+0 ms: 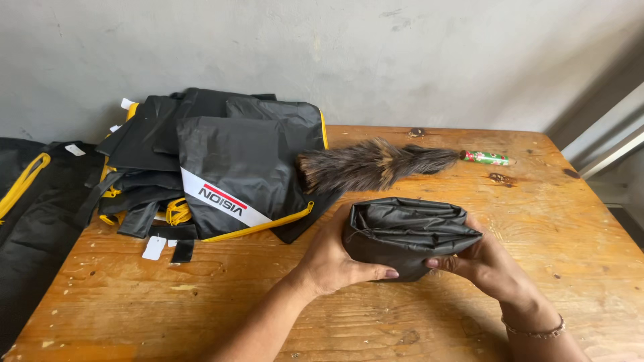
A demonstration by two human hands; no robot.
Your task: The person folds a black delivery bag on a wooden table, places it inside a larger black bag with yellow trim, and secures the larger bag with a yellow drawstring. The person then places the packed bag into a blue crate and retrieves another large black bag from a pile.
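We hold a folded black bag [406, 236] between both hands, near the front edge of the tabletop [201, 302], a bit right of centre. The left hand [332, 258] cups the bag's left side, fingers wrapped behind it, thumb pressed along the bottom front. The right hand [486, 263] grips the right side, thumb meeting the bag's lower edge, the other fingers hidden behind the fabric. Both hands are pressed onto the bag, not spread. The bag sits upright on its folded edge, the layered folds facing up; whether its bottom touches the wood or is lifted just clear, we can't tell from this angle.

A thin bracelet [537, 331] is on our right wrist.

Just behind the bag lies a feather duster [376, 164], brown plume pointing left, green patterned handle [486, 158] pointing toward the right edge. Plume is near the bag, not touching.

On the back left part of the tabletop is a pile of black bags with yellow trim [221, 161], the top one showing a white and red stripe. White tags [154, 247] lie beside the pile's front. More black fabric with a yellow strap [27, 177] hangs off the left edge.

A grey wall [322, 53] runs behind the back edge.
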